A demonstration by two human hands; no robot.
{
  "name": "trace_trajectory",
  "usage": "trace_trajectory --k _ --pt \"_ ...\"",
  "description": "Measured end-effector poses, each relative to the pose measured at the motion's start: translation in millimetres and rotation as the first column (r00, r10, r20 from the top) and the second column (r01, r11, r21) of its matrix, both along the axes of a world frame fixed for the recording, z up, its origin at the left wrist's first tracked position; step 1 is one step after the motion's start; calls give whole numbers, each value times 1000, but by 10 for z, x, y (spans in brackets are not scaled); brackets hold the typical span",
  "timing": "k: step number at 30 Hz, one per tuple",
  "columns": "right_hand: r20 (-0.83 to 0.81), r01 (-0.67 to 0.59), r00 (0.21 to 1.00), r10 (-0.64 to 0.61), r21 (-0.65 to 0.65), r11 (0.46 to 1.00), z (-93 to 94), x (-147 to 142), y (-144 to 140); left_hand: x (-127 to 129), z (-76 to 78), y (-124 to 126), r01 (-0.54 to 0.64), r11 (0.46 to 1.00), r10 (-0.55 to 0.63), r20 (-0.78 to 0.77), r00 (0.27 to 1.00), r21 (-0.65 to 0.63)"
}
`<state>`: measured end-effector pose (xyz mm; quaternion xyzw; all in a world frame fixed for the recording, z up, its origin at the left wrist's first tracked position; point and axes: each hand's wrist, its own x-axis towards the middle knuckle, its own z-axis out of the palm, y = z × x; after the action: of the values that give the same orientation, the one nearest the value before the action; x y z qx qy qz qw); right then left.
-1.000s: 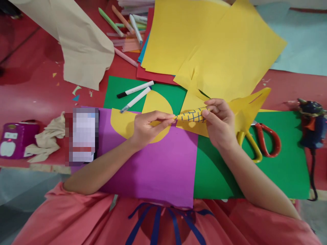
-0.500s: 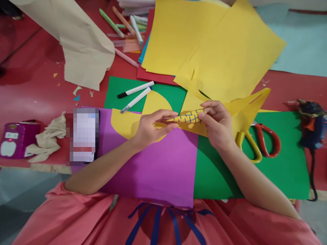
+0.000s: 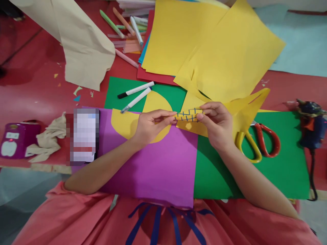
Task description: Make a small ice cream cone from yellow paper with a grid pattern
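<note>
Yellow paper piece (image 3: 188, 115) is pinched between left hand (image 3: 149, 126) and right hand (image 3: 219, 127) fingertips. Red table (image 3: 38, 81) bears purple sheet (image 3: 153, 173), green sheet (image 3: 283, 173).

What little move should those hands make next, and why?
Perhaps roll the left end of the blue-lined yellow paper slightly with the left hand: its fingertips pinch that end, and the right hand holds the other, so it seems steady enough.
</note>
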<state>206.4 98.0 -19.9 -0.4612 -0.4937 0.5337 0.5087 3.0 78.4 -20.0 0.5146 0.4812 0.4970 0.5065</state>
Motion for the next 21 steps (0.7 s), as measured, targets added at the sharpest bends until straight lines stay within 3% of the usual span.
trace_trajectory --k 5,8,10,13,17,21 --pt "42 17 999 -18 32 999 4 -8 -9 22 33 21 18 996 -17 20 1000 -82" --pt "35 9 999 -11 60 998 18 11 6 15 65 46 108 977 -96 73 993 -184" --pt "51 -45 998 42 70 997 36 47 27 -3 89 70 204 936 -177 117 977 -288" --pt "95 -175 981 168 70 982 79 115 60 -34 113 108 399 811 -318 250 915 -428" --pt "102 -345 936 338 55 937 145 163 64 -53 123 125 664 592 -423 526 738 -456" --pt "115 -460 886 450 83 884 173 146 36 -44 132 99 750 475 -406 641 651 -461"
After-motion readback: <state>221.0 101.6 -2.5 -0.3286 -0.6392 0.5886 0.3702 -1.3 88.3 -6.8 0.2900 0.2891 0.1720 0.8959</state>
